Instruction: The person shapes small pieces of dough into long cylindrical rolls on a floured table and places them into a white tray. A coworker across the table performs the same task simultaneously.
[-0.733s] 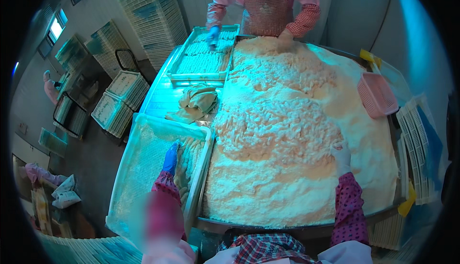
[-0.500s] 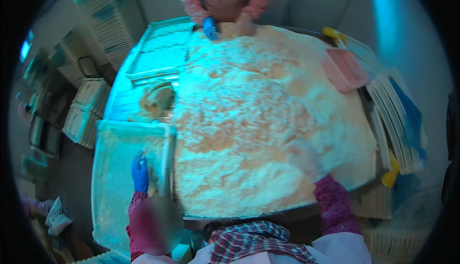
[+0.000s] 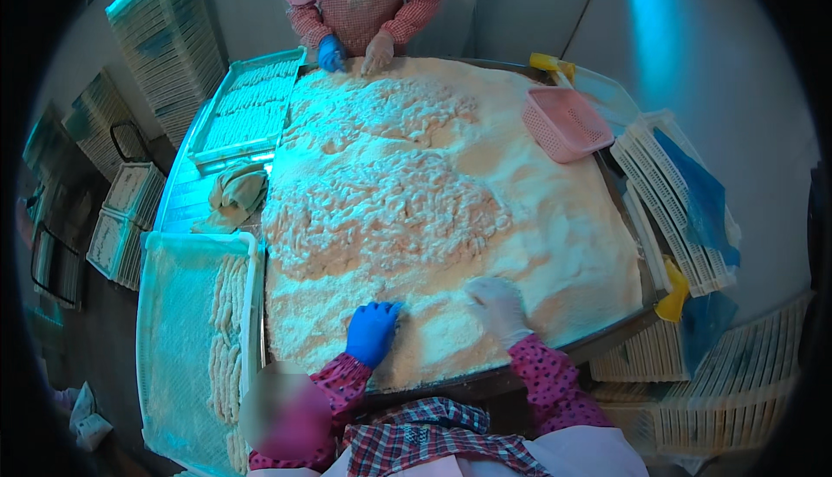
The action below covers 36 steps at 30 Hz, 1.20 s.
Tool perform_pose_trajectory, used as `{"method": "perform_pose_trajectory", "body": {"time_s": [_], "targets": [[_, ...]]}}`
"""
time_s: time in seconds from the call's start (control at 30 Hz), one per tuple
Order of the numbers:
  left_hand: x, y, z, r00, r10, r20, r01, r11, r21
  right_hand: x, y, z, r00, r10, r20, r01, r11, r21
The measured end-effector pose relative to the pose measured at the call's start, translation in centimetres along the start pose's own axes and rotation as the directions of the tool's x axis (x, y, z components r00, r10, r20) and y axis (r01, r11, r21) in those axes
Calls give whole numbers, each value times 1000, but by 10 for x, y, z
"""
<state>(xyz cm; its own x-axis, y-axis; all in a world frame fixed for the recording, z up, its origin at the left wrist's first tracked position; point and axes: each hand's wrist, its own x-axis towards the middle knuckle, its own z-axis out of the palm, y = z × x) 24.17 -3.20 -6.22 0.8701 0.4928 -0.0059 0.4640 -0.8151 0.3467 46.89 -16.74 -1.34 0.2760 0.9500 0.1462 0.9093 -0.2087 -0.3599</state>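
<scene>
Both hands, blue-gloved left hand (image 3: 373, 331) and white-gloved right hand (image 3: 497, 306), were pressed open-palmed, grasping nothing, into the breadcrumb bed (image 3: 555, 217); strips were judged best rolled lightly for even coating.

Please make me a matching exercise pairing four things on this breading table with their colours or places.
Things:
1. left hand
2. right hand
3. basket
4. tray

Descriptions:
A. pink, at the far right edge of the crumbs
B. in a blue glove
C. holds a row of breaded strips, left of the crumb pile
D. in a whitish glove

Pairs: 1-B, 2-D, 3-A, 4-C
</scene>
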Motion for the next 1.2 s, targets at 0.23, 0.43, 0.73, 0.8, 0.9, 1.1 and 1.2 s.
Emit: {"method": "perform_pose_trajectory", "body": {"time_s": [0.23, 0.43, 0.73, 0.8, 0.9, 1.1, 1.2], "targets": [[43, 19, 54, 972, -184, -144, 93, 870, -485, 13, -23, 5, 977, -68, -202, 89, 991, 97], [26, 55, -11, 907, -127, 402, 270, -558, -785, 14, -55, 19, 967, -1, -255, 88, 941, 328], [36, 89, -41, 694, -690, 205, -640, -722, -264, 41, -124, 34, 904, -364, -224, 399, 534, 745], [7, 9, 18, 834, -494, 244, -169, -651, -740, 68, -117, 33, 923, -291, -251, 384, 731, 564], [-12, -27, -36, 821, -540, 185, -317, -701, -639, 121, -18, 40, 887, 89, -453, -13, 986, 167], [-47, -222, -92, 333, -929, -160, -415, 8, -910, 142, 86, 43, 878, 369, -306, -392, 920, -13], [-99, -299, -91, 391, -865, -315, 159, 400, -902, 144, 105, 55, 842, 439, -314, -438, 896, 76]]}}
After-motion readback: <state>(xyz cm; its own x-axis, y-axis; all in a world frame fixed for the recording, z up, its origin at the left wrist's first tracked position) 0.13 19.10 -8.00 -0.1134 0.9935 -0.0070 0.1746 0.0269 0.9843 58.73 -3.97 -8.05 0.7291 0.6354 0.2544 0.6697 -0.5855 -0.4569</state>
